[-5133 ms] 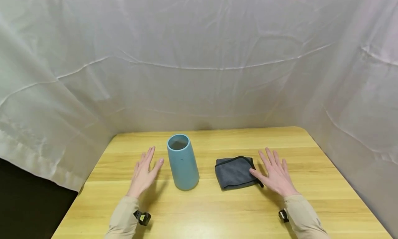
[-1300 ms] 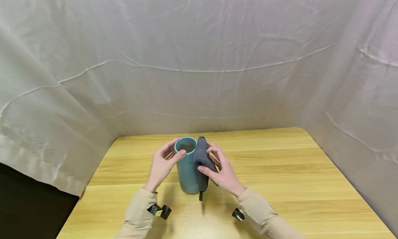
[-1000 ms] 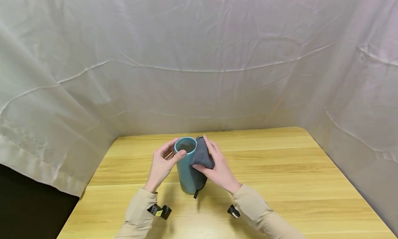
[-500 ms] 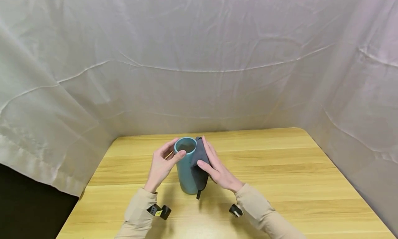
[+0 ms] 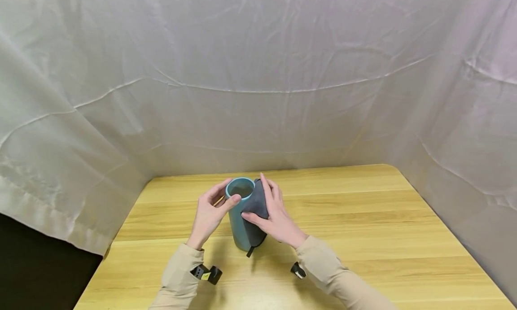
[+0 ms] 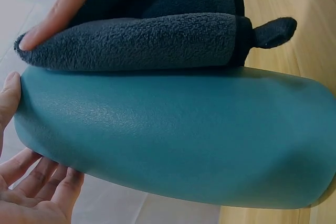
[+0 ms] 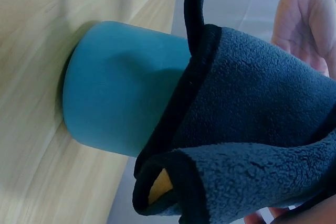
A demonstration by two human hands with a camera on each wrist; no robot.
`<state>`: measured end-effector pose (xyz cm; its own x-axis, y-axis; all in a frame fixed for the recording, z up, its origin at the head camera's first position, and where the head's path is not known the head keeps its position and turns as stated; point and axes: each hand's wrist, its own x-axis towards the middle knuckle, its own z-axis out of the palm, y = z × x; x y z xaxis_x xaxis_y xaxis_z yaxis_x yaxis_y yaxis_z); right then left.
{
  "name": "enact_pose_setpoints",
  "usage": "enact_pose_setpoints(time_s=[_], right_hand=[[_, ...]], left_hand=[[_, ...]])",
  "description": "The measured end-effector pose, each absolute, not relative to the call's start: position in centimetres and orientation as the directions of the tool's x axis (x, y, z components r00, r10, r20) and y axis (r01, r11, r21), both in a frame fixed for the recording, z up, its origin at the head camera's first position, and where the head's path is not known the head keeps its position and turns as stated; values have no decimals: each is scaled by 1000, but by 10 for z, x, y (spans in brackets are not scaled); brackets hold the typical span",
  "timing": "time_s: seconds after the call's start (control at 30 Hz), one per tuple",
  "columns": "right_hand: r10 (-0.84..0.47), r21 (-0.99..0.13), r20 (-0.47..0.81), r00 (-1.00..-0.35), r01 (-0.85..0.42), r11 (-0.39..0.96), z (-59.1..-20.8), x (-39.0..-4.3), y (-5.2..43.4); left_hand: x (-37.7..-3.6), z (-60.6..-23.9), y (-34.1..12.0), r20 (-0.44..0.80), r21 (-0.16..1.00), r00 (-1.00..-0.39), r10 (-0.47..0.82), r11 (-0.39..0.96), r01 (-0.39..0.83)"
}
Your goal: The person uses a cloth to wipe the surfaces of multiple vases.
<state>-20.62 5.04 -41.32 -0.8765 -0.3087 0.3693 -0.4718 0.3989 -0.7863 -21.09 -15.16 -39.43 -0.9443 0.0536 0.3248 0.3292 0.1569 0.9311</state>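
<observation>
Head view: teal vase [image 5: 241,220] upright on the wooden bench [image 5: 363,220], approx centre, a bit toward the near edge. Left hand [image 5: 210,216] at the vase's 9 o'clock, up by the rim; thumb tip on the rim's near side, fingers curved round the far side, so the grip is on the vase top. Left wrist cam: thumb [image 6: 9,98] touching the rim, fingers [image 6: 37,182] curled just under it.

Right hand [image 5: 272,218] at the vase's 3 o'clock, pressing a dark grey cloth [image 5: 256,213] w/ black edging flat against the vase's right wall. Fingers mostly straight, laid over the cloth, thumb on its near side; grip reads as a flat press, not a pinch. Cloth runs from just below the rim down the side; small black loop [image 5: 250,251] dangles near the base at 6 o'clock. Right wrist cam: cloth [image 7: 252,108] folded over, touching the vase [image 7: 121,87]. Beige sleeves, a black clip under each wrist. White sheet [image 5: 258,76] behind & at both sides.
</observation>
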Motion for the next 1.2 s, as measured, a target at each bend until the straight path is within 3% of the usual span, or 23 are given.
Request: enact_pose_setpoints(time_s=[0.6,0.87,1.2], right_hand=[[-305,-820,266,-915,-381,428,-459,-203,55],[-290,-824,325,-900,-420,380,-460,-203,53],[-222,-810,456,-861,-506,296,-430,-204,40]], left_hand=[[-209,-394,-152,312,935,-949,42,164,315],[-210,-395,-152,313,935,-949,47,159,316],[-210,-395,-151,318,934,-947,41,156,321]])
